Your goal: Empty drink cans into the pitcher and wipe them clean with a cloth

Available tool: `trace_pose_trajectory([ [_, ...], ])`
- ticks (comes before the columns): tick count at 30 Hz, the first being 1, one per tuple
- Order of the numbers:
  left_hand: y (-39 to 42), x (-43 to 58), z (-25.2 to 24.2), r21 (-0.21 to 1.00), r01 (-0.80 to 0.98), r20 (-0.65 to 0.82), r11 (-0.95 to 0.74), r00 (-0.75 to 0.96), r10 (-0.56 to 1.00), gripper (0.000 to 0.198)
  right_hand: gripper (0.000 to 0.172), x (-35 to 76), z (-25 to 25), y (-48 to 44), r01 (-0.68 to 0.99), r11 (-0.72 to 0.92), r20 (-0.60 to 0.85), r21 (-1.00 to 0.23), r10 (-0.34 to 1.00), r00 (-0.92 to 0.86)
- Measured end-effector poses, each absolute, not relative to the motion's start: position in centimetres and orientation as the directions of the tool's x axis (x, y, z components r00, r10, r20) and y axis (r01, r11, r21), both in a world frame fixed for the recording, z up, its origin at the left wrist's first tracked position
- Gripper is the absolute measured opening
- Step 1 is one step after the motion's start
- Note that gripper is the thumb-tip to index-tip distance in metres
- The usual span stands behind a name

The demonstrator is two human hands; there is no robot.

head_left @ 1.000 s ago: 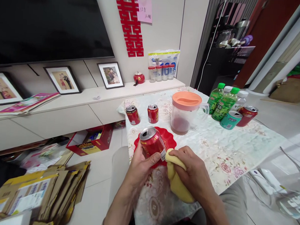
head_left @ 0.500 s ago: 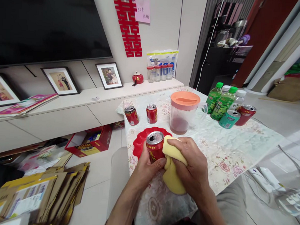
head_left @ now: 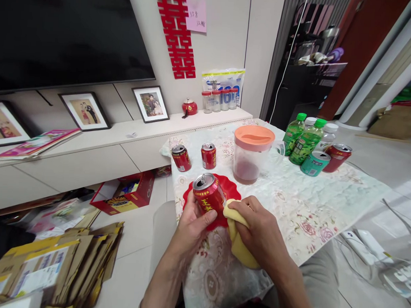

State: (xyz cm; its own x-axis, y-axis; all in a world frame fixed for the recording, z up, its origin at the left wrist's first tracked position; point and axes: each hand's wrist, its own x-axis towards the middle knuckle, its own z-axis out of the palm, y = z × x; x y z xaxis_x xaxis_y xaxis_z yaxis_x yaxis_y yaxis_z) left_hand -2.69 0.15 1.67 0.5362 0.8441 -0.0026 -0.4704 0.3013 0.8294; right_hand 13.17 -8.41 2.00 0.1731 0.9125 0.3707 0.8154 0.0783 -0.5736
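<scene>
My left hand [head_left: 190, 227] is wrapped round a red drink can [head_left: 208, 197] with an opened top, holding it tilted over a red plate [head_left: 233, 188] near the table's front edge. My right hand [head_left: 261, 231] grips a yellow cloth [head_left: 238, 246] and presses it against the can's lower right side. Both hands hover just above the flowered tablecloth [head_left: 308, 208].
Two more red cans [head_left: 181, 157] [head_left: 208, 155] stand behind the plate. A jug with an orange lid [head_left: 251, 151] is in the middle, green bottles [head_left: 304, 140] and two cans at the far right. Flattened cardboard [head_left: 51, 261] lies on the floor at left.
The can has tilted again and the cloth has slid from its upper side down to its lower right side. Both hands stay in place over the plate.
</scene>
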Motion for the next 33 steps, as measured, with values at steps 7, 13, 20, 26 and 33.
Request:
trace_pose_trajectory([
  [7,0.4,-2.5,0.5,0.921,-0.343,0.002,0.186,0.482,0.876,0.083,0.040,12.6,2.4,-7.9,0.765,0.146,0.505,-0.627,0.825,0.255],
  [13,0.1,-2.1,0.7,0.930,-0.343,0.059,0.133,0.497,0.866,0.081,0.040,11.8,4.5,-7.3,0.701,0.377,0.715,-0.605,0.645,0.270],
  [20,0.0,-2.4,0.0,0.890,-0.372,-0.069,0.265,0.464,0.883,0.096,0.035,12.1,3.5,-7.0,0.693,0.416,0.710,-0.589,0.676,0.198],
  [26,0.5,-2.4,1.6,0.856,-0.410,-0.100,0.315,0.467,0.879,0.086,0.036,13.1,2.3,-7.4,0.669,0.369,0.613,-0.645,0.772,0.166],
  [33,1.2,-2.3,1.8,0.855,-0.443,-0.047,0.270,0.452,0.891,0.084,0.039,13.8,1.8,-7.9,0.741,0.075,0.338,-0.668,0.917,0.212],
])
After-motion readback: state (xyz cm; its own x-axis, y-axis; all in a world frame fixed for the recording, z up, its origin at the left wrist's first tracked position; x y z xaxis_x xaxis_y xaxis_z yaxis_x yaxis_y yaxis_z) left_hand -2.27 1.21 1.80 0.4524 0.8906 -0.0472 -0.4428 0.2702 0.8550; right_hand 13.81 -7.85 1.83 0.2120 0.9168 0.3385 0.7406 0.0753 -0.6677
